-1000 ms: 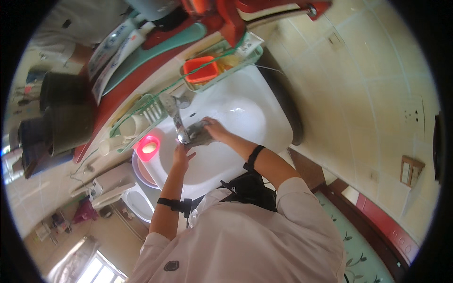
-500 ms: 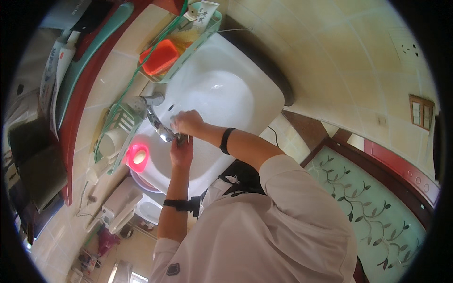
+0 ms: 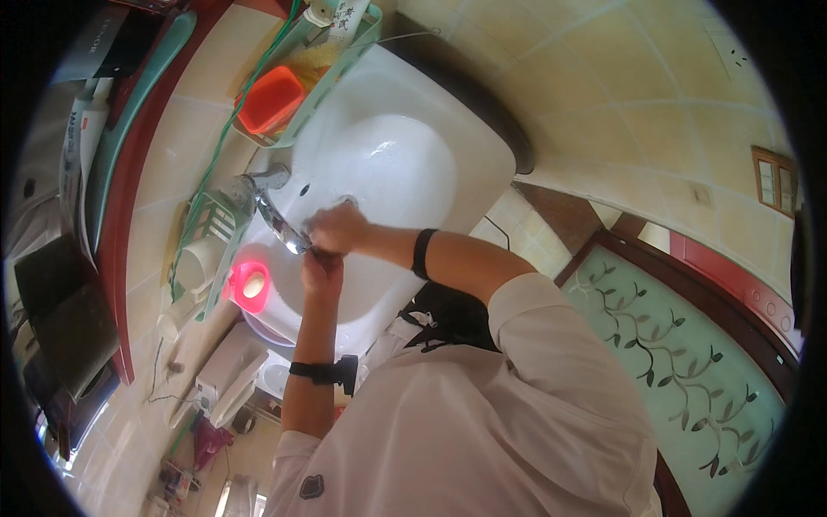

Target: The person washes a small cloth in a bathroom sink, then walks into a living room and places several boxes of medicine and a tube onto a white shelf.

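Note:
Both my hands are together over the white washbasin point(image 3: 482, 129), at the mouth of the chrome faucet point(image 3: 277, 222). My left hand point(image 3: 322, 274) is closed, with its fingertips under the other hand. Curled over it is my right hand point(image 3: 338, 229), closed as well and right beside the spout's end. A small dark thing seems to lie between them, mostly covered by the fingers; I cannot make out what it is. The basin's drain point(image 3: 348, 201) shows just beyond my right hand. Left of the hands, a pink soap dish point(image 3: 250, 303) holds a pale bar of soap point(image 3: 253, 285).
A green basket point(image 3: 334, 79) with an orange container point(image 3: 274, 99) stands on the basin's far left edge. White cups point(image 3: 198, 264) sit in a green rack point(image 3: 222, 222) by the tiled wall. A red-edged shelf point(image 3: 129, 215) runs along the left. A frosted glass door point(image 3: 680, 345) is at right.
My right hand has come down onto my left, covering most of the dark thing seen between them before. The drain now shows. The whole view has shifted slightly.

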`<state>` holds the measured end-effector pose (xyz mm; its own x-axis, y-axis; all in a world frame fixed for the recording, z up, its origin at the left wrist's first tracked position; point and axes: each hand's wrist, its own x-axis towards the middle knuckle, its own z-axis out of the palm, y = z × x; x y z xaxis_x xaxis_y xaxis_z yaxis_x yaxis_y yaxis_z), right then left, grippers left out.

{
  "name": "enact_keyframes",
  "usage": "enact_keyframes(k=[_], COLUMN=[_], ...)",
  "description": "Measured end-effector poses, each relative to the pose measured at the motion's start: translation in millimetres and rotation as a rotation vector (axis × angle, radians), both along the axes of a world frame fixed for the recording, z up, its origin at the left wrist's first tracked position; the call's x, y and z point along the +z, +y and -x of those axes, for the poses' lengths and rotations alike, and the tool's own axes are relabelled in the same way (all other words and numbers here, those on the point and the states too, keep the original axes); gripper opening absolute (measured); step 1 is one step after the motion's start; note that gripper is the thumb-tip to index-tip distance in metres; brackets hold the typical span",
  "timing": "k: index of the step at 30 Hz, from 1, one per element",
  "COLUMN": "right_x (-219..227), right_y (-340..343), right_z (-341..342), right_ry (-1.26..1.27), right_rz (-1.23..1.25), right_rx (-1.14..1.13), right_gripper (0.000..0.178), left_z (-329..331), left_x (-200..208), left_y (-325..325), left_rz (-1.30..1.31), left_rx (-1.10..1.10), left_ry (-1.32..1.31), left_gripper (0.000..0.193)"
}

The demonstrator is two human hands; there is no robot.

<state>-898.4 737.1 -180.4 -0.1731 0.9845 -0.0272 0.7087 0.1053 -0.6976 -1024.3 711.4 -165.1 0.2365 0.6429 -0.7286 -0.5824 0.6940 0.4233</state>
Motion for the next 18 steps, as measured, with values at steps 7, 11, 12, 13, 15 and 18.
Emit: enact_keyframes(k=[7, 11, 12, 13, 15, 18], right_x=[-64.1, -26.1, -22.3, -18.1, -10.3, -23.7], right_y=[7.9, -1.9, -2.3, -1.1, -5.9, -30.2], right_z=[-73.3, -63.6, -55.3, -46.1, -25.6, 11.5], right_ry=[0.439, 1.221, 1.217, 1.320, 1.223, 0.687], right_rz=[0.501, 0.815, 0.824, 0.846, 0.747, 0.320], right_rx=[-0.230, -0.378, -0.355, -0.380, -0.281, -0.014], right_gripper=[0.032, 0.037, 0.037, 0.036, 0.032, 0.030], left_z=[3.0, 17.0, 15.4, 28.6, 42.7, 36.8], left_x=[-8.7, 3.1, 10.6, -8.2, -25.5, -34.5], left_y=[2.2, 7.8, 9.0, 5.6, 2.6, -2.4], left_rz=[-0.119, -0.165, -0.105, -0.078, 0.014, 0.122], left_rx=[0.052, 0.069, 0.061, 0.020, 0.045, 0.202], left_ry=[0.065, 0.319, 0.371, 0.332, 0.086, -0.233], left_gripper=[0.046, 0.051, 0.053, 0.056, 0.066, 0.063])
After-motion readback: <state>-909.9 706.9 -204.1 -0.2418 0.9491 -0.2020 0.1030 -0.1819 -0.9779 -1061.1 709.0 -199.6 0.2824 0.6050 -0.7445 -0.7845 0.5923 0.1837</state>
